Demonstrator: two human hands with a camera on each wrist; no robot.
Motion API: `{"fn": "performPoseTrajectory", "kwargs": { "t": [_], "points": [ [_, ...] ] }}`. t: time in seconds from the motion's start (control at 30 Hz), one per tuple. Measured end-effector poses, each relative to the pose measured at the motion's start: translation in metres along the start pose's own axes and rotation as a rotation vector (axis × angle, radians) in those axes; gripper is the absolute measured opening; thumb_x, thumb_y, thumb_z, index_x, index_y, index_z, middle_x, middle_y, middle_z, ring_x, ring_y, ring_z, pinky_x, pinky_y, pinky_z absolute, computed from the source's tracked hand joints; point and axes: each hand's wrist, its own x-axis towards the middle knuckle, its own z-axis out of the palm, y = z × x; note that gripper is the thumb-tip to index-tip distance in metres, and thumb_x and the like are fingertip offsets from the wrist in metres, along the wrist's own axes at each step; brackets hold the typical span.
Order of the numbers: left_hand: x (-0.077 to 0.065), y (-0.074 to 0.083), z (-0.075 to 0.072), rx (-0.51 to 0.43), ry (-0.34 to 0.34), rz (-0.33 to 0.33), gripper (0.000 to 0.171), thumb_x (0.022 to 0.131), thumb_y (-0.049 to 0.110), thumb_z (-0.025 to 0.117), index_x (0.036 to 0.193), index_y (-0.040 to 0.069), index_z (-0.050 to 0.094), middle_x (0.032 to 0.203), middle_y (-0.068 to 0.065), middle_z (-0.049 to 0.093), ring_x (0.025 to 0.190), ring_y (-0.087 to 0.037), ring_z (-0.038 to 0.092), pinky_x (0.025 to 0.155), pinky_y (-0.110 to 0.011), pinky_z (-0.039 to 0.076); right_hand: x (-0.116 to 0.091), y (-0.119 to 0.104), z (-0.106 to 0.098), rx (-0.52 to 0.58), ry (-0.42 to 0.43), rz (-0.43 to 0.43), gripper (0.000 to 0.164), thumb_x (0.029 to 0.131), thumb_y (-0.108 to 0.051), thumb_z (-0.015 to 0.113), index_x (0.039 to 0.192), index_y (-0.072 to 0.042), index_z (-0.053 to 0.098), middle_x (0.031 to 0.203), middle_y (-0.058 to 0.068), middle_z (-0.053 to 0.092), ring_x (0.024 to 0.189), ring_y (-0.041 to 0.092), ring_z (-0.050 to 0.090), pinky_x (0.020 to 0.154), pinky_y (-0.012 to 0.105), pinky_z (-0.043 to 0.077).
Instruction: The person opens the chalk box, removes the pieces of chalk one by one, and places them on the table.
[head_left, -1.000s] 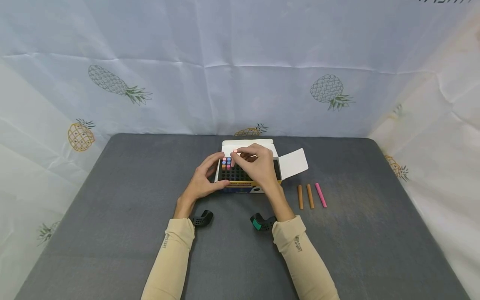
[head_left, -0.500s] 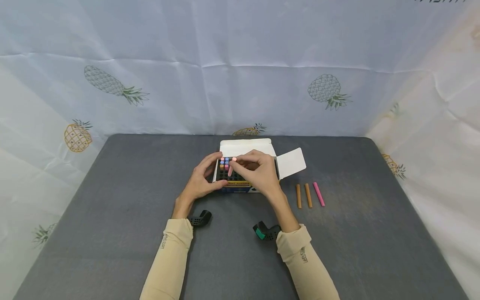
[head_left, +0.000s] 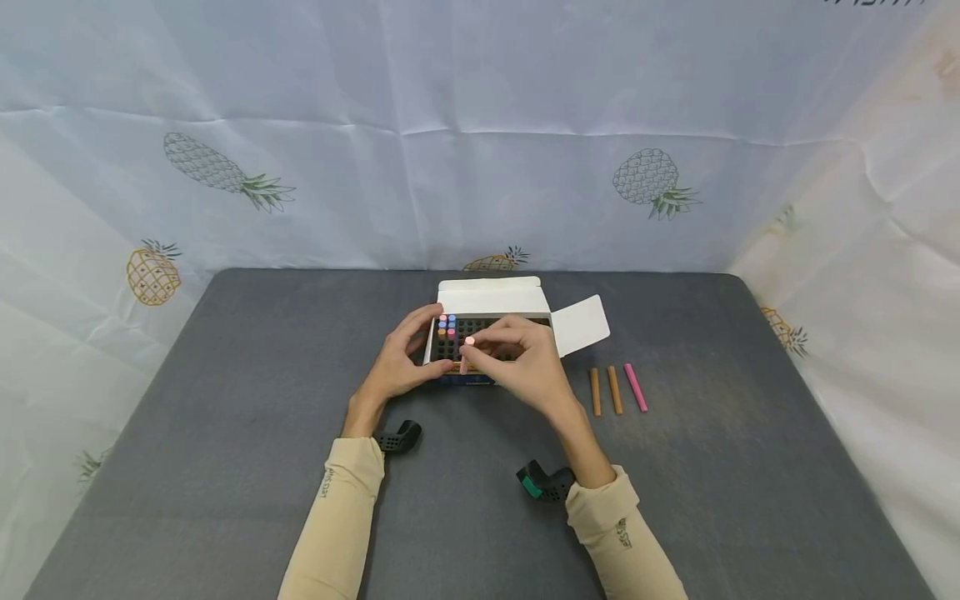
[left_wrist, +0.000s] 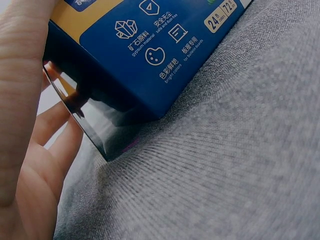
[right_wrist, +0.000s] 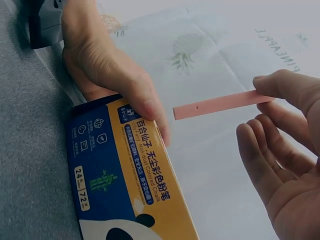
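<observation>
A blue-and-yellow chalk box [right_wrist: 107,172] lies open on the table, its black insert of round holes [head_left: 467,323] facing up. Several coloured chalks [head_left: 447,326] stand in the holes at the left end. My left hand [head_left: 397,358] grips that end, with the thumb on the front edge and the fingers round the far side. Between thumb and index finger, my right hand [head_left: 528,364] pinches a light pink chalk [right_wrist: 215,105] by one end. The chalk hangs over the box's front edge in the head view, its free end clear in the right wrist view.
The white lid [head_left: 491,294] is folded back behind the box, and a white side flap [head_left: 581,326] sticks out right. Two brownish-orange chalks [head_left: 615,390] and a bright pink chalk [head_left: 635,387] lie right of the box. A pineapple-print curtain [head_left: 360,192] hangs behind the table.
My right hand has drawn the light pink chalk from over the holes toward the box's front edge, uncovering more of the insert. My left hand keeps its grip on the box.
</observation>
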Motion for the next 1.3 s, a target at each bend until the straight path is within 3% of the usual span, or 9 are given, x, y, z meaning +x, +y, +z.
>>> {"fn": "performPoseTrajectory", "kwargs": {
  "t": [0.2, 0.53, 0.77, 0.83, 1.07, 1.3],
  "points": [
    [-0.001, -0.001, 0.0, 0.009, 0.002, 0.0, 0.077, 0.083, -0.005, 0.078, 0.152, -0.004, 0.043, 0.16, -0.026, 0.037, 0.15, -0.047, 0.035, 0.118, -0.065, 0.036, -0.008, -0.001, -0.005, -0.05, -0.03, -0.023, 0.009, 0.088, -0.005, 0.079, 0.096, -0.003, 0.082, 0.087, 0.011, 0.069, 0.077, 0.011, 0.068, 0.073, 0.028, 0.064],
    [-0.001, -0.002, 0.001, 0.023, 0.004, -0.01, 0.078, 0.082, -0.001, 0.08, 0.151, -0.003, 0.045, 0.16, -0.024, 0.038, 0.149, -0.046, 0.038, 0.117, -0.066, 0.037, -0.017, 0.002, -0.015, -0.096, -0.074, -0.03, 0.006, 0.088, -0.006, 0.08, 0.093, -0.005, 0.081, 0.086, 0.008, 0.07, 0.075, 0.01, 0.068, 0.068, 0.026, 0.061],
    [0.002, -0.038, 0.005, 0.034, 0.016, -0.003, 0.084, 0.081, -0.005, 0.081, 0.155, 0.004, 0.043, 0.163, -0.02, 0.036, 0.151, -0.044, 0.035, 0.119, -0.065, 0.036, -0.021, 0.005, -0.03, -0.147, -0.131, -0.045, 0.007, 0.089, -0.008, 0.079, 0.095, -0.011, 0.082, 0.089, 0.004, 0.072, 0.07, 0.009, 0.061, 0.058, 0.025, 0.049],
    [0.002, -0.04, 0.004, 0.029, 0.02, 0.005, 0.084, 0.081, -0.003, 0.082, 0.155, 0.008, 0.044, 0.163, -0.017, 0.037, 0.152, -0.041, 0.036, 0.119, -0.064, 0.037, -0.022, 0.006, -0.035, -0.137, -0.151, -0.042, 0.008, 0.089, -0.008, 0.079, 0.096, -0.011, 0.083, 0.089, 0.003, 0.072, 0.07, 0.009, 0.059, 0.058, 0.026, 0.048],
    [0.001, -0.04, 0.003, 0.021, 0.013, 0.017, 0.082, 0.082, 0.005, 0.084, 0.154, 0.015, 0.046, 0.163, -0.011, 0.039, 0.152, -0.035, 0.038, 0.119, -0.059, 0.039, -0.023, 0.007, -0.054, -0.118, -0.199, -0.04, 0.011, 0.09, -0.005, 0.077, 0.096, -0.012, 0.082, 0.088, 0.003, 0.072, 0.074, 0.01, 0.059, 0.06, 0.026, 0.05],
    [0.002, -0.034, 0.001, 0.02, 0.01, 0.004, 0.081, 0.083, 0.004, 0.083, 0.154, 0.014, 0.046, 0.163, -0.012, 0.038, 0.152, -0.036, 0.037, 0.12, -0.059, 0.038, -0.024, 0.007, -0.073, -0.091, -0.244, 0.008, 0.009, 0.09, -0.007, 0.078, 0.092, -0.015, 0.083, 0.086, -0.003, 0.072, 0.074, 0.013, 0.061, 0.059, 0.03, 0.05]
  ]
}}
